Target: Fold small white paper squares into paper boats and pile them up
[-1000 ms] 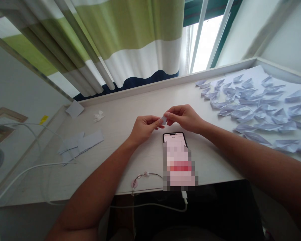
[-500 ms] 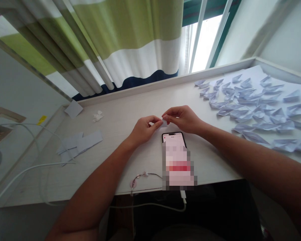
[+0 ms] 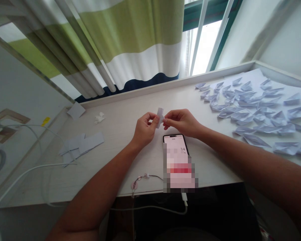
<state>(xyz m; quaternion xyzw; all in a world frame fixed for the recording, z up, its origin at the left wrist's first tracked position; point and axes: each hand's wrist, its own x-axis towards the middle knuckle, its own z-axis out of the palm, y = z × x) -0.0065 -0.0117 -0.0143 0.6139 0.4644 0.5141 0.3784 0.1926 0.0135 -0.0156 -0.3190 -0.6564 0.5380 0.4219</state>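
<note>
A small folded piece of white paper [image 3: 160, 115] stands upright between my hands, above the desk. My left hand [image 3: 145, 130] pinches it from the left, thumb in front. The fingertips of my right hand [image 3: 182, 122] are closed at its right edge, where a small flap sticks out. Just below my hands lies a phone [image 3: 177, 142] with a lit screen, its lower part blurred out. A beaded strap [image 3: 140, 177] trails from its left side, and a white charging cable [image 3: 184, 197] is plugged into its bottom end.
Many folded paper boats [image 3: 243, 113] cover the right of the desk [image 3: 120, 113], some on white sheets. Paper pieces [image 3: 90, 144] lie at left, with a crumpled tissue [image 3: 99, 117] and a square sheet [image 3: 76, 111] behind. White cables [image 3: 27, 170] loop across the left edge.
The folded paper has turned upright and shows more of its length above my left fingers. My right hand has lowered slightly and shifted to the paper's right edge.
</note>
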